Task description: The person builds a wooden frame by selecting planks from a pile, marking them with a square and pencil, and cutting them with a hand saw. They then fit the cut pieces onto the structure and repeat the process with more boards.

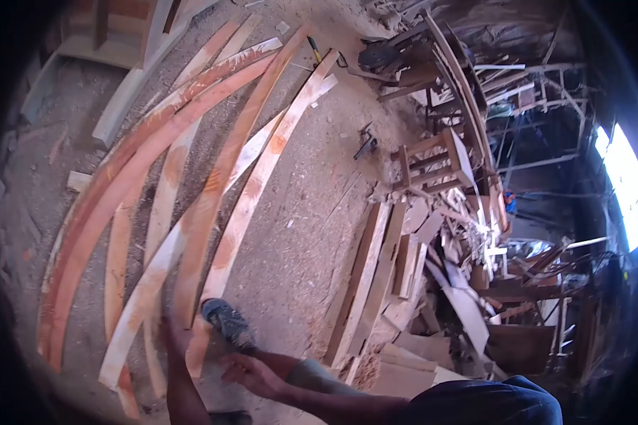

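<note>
My left hand, smeared by motion, is at the near end of a long reddish-brown wooden plank. It appears to grip the plank's left edge, though its fingers are hard to make out. The plank lies across several other long, pale and reddish boards on the ground, some of them curved. My right hand hangs in front of my leg with loosely bent fingers apart and nothing in it. Close to the near end of a pale board is my dark shoe.
Two curved reddish boards lie on the left. A yellow-and-black hand tool rests near the far board ends, and a dark metal tool on the dusty floor. Straight timber, a wooden stool and heaped scraps stand to the right.
</note>
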Available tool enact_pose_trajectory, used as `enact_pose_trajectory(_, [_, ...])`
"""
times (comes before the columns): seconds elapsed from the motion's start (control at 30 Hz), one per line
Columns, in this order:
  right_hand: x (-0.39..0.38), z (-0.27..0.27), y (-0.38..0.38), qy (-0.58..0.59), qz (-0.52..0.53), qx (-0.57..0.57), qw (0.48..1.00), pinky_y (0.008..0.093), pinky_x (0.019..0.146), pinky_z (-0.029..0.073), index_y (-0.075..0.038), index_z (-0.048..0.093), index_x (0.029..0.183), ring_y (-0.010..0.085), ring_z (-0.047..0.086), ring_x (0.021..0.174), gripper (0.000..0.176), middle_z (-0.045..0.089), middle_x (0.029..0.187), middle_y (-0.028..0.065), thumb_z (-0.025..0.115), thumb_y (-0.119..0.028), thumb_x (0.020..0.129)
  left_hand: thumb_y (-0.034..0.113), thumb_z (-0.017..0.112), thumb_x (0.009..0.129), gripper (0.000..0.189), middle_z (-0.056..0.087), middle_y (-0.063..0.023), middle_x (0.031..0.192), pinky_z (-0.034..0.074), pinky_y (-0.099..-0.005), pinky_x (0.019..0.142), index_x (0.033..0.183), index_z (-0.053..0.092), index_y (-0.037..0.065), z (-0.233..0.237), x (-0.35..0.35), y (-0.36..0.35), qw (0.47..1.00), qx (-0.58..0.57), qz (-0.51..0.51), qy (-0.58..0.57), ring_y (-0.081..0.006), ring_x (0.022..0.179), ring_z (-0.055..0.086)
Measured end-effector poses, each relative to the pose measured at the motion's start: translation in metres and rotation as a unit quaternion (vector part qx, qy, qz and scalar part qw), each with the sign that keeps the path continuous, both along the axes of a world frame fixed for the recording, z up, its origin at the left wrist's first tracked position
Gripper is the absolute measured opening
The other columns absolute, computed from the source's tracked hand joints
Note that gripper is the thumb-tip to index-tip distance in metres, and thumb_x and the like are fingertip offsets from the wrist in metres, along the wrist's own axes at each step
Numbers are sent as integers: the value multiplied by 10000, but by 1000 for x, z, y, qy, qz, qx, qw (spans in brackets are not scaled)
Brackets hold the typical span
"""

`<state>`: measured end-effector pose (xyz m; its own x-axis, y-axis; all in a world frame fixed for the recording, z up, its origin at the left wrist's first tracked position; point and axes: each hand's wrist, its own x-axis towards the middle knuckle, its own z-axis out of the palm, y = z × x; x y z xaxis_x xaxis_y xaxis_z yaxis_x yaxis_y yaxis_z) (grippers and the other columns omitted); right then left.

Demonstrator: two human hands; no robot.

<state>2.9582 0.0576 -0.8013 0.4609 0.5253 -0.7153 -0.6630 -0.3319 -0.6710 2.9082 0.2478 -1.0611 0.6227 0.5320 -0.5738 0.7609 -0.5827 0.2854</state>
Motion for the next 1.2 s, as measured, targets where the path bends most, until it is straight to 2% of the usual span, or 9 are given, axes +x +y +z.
enact_pose_trajectory(0.1, [-40, -55, -28, 307, -276, 236, 880, 399, 1040, 502, -35, 549, 1411, 223, 684, 1084, 459, 701, 1166, 100, 632, -290, 1039, 411, 866, 700, 886, 657, -228, 1301, 518, -515, 1008, 1423, 490, 64, 126, 12, 25, 985, -169, -26, -10, -416, 1192, 658])
enact_pose_trajectory(0.17, [-56, -67, -36, 122, -169, 116, 971, 413, 1065, 480, -27, 553, 1397, 231, 672, 1094, 530, 682, 1204, 91, 685, -356, 1002, 426, 865, 710, 836, 683, -216, 1260, 515, -511, 1005, 1382, 530, 59, 201, 12, 27, 980, -201, 1, -3, -411, 1190, 659])
enact_pose_trajectory(0.27, [-48, -8, -36, 22, -212, 191, 958, 373, 952, 540, -18, 596, 1339, 205, 685, 1044, 416, 689, 1179, 89, 672, -274, 1019, 440, 875, 730, 779, 717, -181, 1172, 540, -477, 960, 1336, 572, 55, 263, -16, 23, 967, -253, 17, -13, -358, 1112, 705])
enact_pose_trajectory(0.43, [-72, 58, -69, -87, -106, -3, 991, 319, 786, 573, -14, 654, 1257, 172, 697, 939, 282, 729, 980, 61, 641, -184, 1032, 385, 742, 946, 521, 732, -86, 978, 571, -330, 773, 1273, 607, 2, 396, -63, 1, 895, -425, 78, -113, -180, 841, 713])
enact_pose_trajectory(0.63, [-84, 199, -73, -68, -97, 3, 993, 308, 787, 542, -60, 644, 1240, 155, 684, 853, 325, 726, 921, 76, 552, -329, 1083, 274, 621, 1050, 376, 732, -110, 1014, 576, -319, 753, 1280, 604, -22, 599, -99, -34, 800, -539, 221, -146, -183, 836, 712])
enact_pose_trajectory(0.73, [-74, 352, -45, 110, -251, 82, 958, 317, 777, 550, -52, 647, 1219, 166, 687, 813, 354, 729, 922, 79, 512, -354, 1092, 233, 595, 1061, 355, 731, -138, 1064, 616, -368, 743, 1297, 588, -31, 711, -113, -48, 729, -610, 258, -175, -241, 842, 741])
enact_pose_trajectory(0.83, [-74, 443, -42, 117, -276, 138, 944, 311, 728, 569, -21, 642, 1205, 185, 700, 792, 339, 740, 971, 114, 484, -303, 1102, 246, 596, 1064, 349, 734, -149, 1038, 631, -384, 749, 1294, 590, -16, 749, -143, -66, 672, -655, 286, -194, -253, 862, 753])
enact_pose_trajectory(1.0, [-82, 445, -48, 19, -240, 222, 945, 286, 658, 588, 0, 640, 1249, 195, 729, 822, 293, 735, 1060, 144, 532, -215, 1083, 408, 599, 1058, 484, 730, -166, 985, 627, -353, 722, 1269, 607, -28, 826, -175, -90, 639, -688, 287, -187, -246, 827, 747])
enact_pose_trajectory(1.2, [-82, 535, -39, -56, -226, 178, 956, 308, 735, 628, 24, 630, 1313, 193, 742, 818, 360, 720, 1067, 133, 644, -206, 1035, 426, 673, 1018, 386, 632, -55, 737, 431, -235, 415, 1170, 626, 74, 880, -208, -100, 718, -593, 329, -159, -123, 517, 562])
